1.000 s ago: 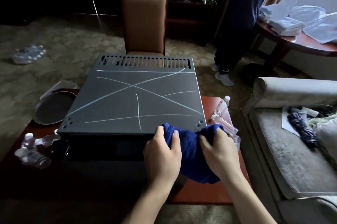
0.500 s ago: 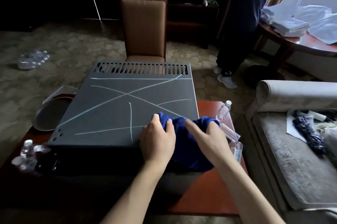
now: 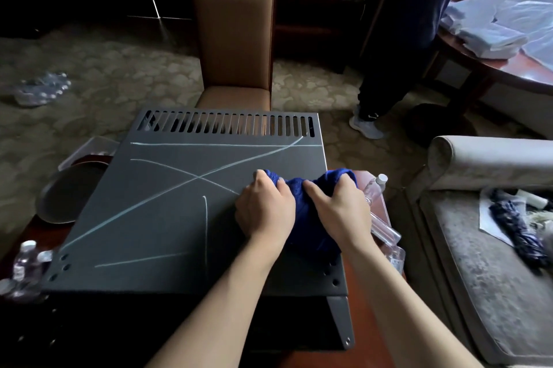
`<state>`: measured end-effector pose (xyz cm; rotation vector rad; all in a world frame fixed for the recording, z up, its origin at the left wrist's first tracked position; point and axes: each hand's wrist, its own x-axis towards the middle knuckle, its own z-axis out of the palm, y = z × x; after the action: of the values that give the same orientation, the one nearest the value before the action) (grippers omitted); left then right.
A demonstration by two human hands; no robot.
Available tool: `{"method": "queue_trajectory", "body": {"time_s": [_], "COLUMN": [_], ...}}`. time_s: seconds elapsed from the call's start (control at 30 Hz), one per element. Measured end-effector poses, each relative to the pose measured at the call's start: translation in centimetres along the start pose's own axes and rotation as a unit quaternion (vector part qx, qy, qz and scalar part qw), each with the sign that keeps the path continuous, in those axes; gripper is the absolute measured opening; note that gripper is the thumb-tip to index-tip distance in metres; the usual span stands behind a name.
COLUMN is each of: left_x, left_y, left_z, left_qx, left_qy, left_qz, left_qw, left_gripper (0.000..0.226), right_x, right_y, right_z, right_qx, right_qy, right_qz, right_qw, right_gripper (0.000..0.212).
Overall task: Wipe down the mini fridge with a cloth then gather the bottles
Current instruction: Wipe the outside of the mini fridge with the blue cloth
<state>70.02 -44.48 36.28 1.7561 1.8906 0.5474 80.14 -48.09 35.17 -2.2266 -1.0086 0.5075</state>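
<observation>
fridge: I see the dark grey mini fridge (image 3: 167, 218) on the red-brown table (image 3: 377, 188), top crossed with pale chalk lines, vent slots far edge.
cloth: blue cloth (image 3: 311, 212) bunched on its right half.
grip: left hand (image 3: 264, 209) and right hand (image 3: 338, 209) both clutch the cloth.
around: dark tray (image 3: 65, 191) left, chair (image 3: 236, 41) far.
bottles: two clear bottles (image 3: 374, 191) visible right, more at the near left, count unclear.

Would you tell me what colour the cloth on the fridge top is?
Deep blue; the cloth shows best in the head view.

Single head view, looking forward and down, close over fridge top (image 3: 185, 206).
</observation>
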Motion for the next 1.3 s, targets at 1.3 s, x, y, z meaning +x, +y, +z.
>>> {"method": "queue_trajectory", "body": {"time_s": [1.3], "left_x": [2.6], "left_y": [-3.6], "left_z": [-2.7], "left_qx": [-0.073], "left_qy": [-0.107], "left_qz": [0.037], "left_qw": [0.991], "left_gripper": [0.040], "right_x": [-1.0], "right_y": [-1.5], "right_z": [-0.8], "right_qx": [-0.065], "right_qy": [-0.063], "right_qz": [-0.064], "right_qw": [0.994], "right_gripper": [0.034]}}
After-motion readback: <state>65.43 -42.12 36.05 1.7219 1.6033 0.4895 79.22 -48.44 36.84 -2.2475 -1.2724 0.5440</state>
